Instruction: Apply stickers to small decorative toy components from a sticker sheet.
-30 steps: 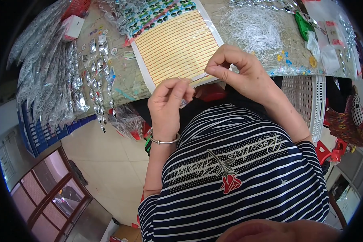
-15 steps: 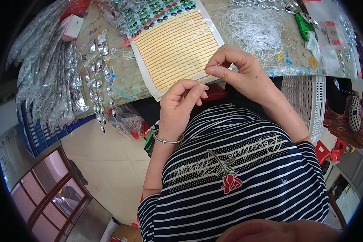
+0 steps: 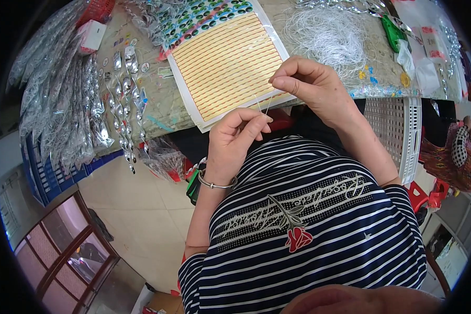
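Observation:
A thin white thread [image 3: 268, 104] runs between my two hands over the near edge of the table. My left hand [image 3: 233, 135], with a bangle at its wrist, pinches the thread between thumb and forefinger. Higher and to the right, my right hand [image 3: 315, 90] is also pinched; the thread rises toward its fingertips. Beneath the hands lies a yellow sheet with rows of red wavy lines [image 3: 222, 68]. Its far end adjoins a strip of green and blue eye-like stickers [image 3: 206, 21]. A tangled heap of white thread [image 3: 329, 39] rests beyond my right hand.
Silver twisted strips [image 3: 124, 104] hang over the table's edge at the left, beside clear-wrapped bundles [image 3: 68, 99] and a small white box [image 3: 92, 36]. A white plastic basket [image 3: 411, 136] stands below the table at right. A green tool [image 3: 394, 34] lies back right.
The hands have shifted slightly, with my left hand a little lower. The thread now shows as a narrow loop or two strands above the left fingertips. Both hands remain pinched.

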The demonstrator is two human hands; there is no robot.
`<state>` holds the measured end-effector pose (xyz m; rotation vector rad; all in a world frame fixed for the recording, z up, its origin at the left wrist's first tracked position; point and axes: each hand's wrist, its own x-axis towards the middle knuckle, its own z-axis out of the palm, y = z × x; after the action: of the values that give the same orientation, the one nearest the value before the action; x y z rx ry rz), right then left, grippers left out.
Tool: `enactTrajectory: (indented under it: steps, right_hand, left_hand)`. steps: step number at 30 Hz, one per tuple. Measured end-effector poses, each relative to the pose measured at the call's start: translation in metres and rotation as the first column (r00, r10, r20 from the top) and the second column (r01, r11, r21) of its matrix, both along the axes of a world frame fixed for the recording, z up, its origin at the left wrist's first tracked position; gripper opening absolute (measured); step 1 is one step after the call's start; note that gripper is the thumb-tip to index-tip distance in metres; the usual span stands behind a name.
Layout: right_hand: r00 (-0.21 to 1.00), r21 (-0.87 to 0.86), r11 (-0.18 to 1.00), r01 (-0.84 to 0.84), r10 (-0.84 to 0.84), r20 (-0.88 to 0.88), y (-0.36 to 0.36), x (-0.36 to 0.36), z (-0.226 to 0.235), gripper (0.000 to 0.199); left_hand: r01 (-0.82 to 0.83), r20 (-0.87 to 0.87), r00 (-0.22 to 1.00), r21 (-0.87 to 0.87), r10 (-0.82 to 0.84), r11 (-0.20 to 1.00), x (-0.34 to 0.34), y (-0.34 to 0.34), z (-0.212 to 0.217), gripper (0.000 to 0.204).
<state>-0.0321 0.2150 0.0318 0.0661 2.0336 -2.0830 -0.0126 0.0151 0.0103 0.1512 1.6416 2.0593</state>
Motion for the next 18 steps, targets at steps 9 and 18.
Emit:
enactTrajectory:
  steps: [9,18]
  right_hand:
    - [1.000,0.016,1.000,0.005,-0.005,-0.003,-0.0019,-0.0010,-0.0039,0.021]
    - [0.992,-0.318,0.948,-0.004,0.044,0.119,-0.0037,-0.0021,-0.0032,0.021]
  left_hand:
    - [0.015,0.004,1.000,0.003,-0.015,1.000,0.0006,0.0001,-0.0021,0.012]
    - [0.027,0.034,0.999,0.041,-0.028,0.999,-0.0009,-0.0012,-0.0037,0.012]
